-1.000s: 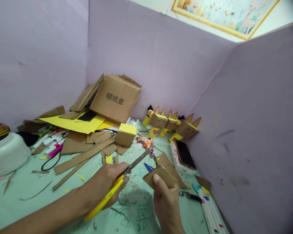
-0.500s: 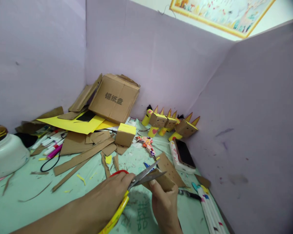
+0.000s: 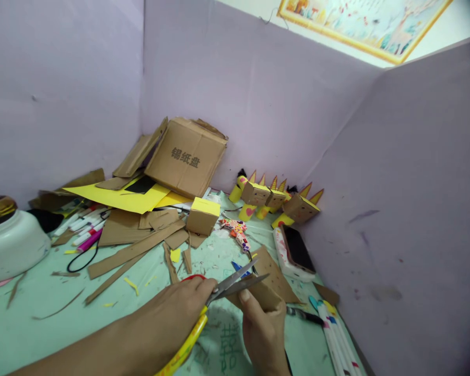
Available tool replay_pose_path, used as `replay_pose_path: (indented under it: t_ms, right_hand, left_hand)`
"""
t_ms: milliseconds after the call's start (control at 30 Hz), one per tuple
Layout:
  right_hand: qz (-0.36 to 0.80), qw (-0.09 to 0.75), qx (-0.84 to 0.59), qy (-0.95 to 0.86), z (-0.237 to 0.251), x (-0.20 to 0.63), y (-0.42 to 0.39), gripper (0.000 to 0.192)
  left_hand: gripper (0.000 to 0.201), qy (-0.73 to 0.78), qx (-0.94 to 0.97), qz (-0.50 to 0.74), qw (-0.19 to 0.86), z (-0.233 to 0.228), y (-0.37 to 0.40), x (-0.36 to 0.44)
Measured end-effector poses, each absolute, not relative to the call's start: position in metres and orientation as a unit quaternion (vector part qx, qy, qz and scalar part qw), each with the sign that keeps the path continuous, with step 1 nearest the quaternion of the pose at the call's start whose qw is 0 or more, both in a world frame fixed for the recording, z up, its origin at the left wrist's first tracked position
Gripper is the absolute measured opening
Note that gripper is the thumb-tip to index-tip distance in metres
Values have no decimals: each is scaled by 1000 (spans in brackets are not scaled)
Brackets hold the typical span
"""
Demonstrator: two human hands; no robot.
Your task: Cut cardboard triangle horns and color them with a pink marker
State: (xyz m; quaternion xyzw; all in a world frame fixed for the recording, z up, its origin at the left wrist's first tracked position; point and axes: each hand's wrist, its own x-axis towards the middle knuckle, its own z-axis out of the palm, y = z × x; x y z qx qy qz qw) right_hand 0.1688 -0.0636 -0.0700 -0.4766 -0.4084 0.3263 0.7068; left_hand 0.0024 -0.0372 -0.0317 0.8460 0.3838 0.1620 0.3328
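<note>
A left hand (image 3: pixel 172 313) grips yellow-handled scissors (image 3: pixel 215 297), blades parted over a cardboard piece (image 3: pixel 260 293) pinched in the right hand (image 3: pixel 264 334) near a phone (image 3: pixel 295 250); the thumb, apparently close, risks a nick.

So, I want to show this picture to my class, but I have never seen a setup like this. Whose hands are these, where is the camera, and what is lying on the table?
The picture comes from a camera worn on a person's head, looking down at their own two bare hands, so no machine is involved. The left hand works yellow-handled scissors with the blades open. The right hand holds a small cardboard piece at the blades. On the green table lie cardboard strips, a yellow paper sheet, marker pens, a cardboard box and a phone. By the purple wall stand small cardboard figures.
</note>
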Motion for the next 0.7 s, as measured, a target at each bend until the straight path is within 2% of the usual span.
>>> replay_pose_path:
  t_ms: [133, 300, 700]
  right_hand:
    - [323, 706, -486, -402, -71, 168, -65, 18]
    - [310, 707, -492, -402, -74, 170, -65, 17]
    - [295, 709, -500, -400, -80, 172, -66, 14]
  left_hand:
    - [50, 384, 859, 138, 311, -27, -35, 2]
    - [61, 392, 878, 72, 266, -24, -36, 3]
    - [52, 356, 894, 83, 258, -39, -31, 1]
